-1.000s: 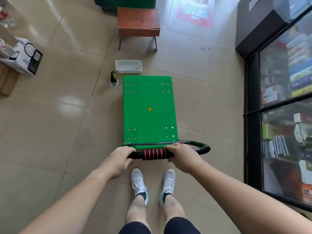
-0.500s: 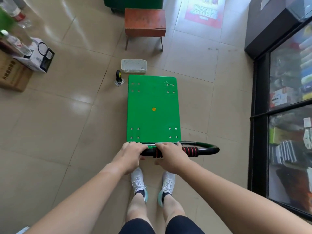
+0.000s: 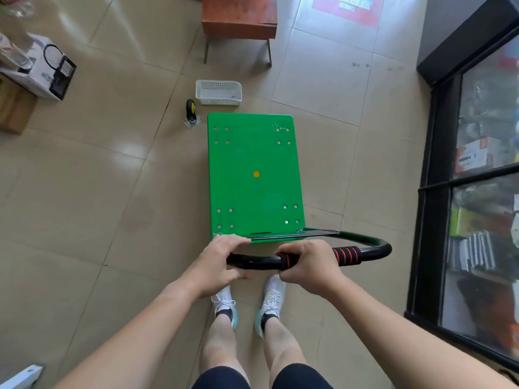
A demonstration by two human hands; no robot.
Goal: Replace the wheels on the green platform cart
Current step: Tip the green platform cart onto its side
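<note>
The green platform cart [image 3: 254, 175] lies flat on the tiled floor with bolt holes at its four corners; no wheels show from above. Its black handle [image 3: 373, 248], with a red-striped foam grip, curves off to the right of the deck's near edge. My right hand [image 3: 307, 265] grips the handle at the left end of the foam grip. At the handle's left end my left hand [image 3: 219, 265] holds it, fingers over the top near the deck edge and thumb below. A loose caster wheel [image 3: 191, 113] stands on the floor by the deck's far-left corner.
A white plastic basket [image 3: 218, 92] sits just beyond the cart. Farther back stands a brown stool [image 3: 238, 18]. A white box [image 3: 47, 66] on cartons is at the far left. A black-framed glass cabinet [image 3: 429, 209] lines the right side. My feet [image 3: 248, 301] stand behind the handle.
The handle has swung to the right relative to the deck. Both hands slid left along it: the left from beside the foam grip to the handle's end, the right onto the grip's left end.
</note>
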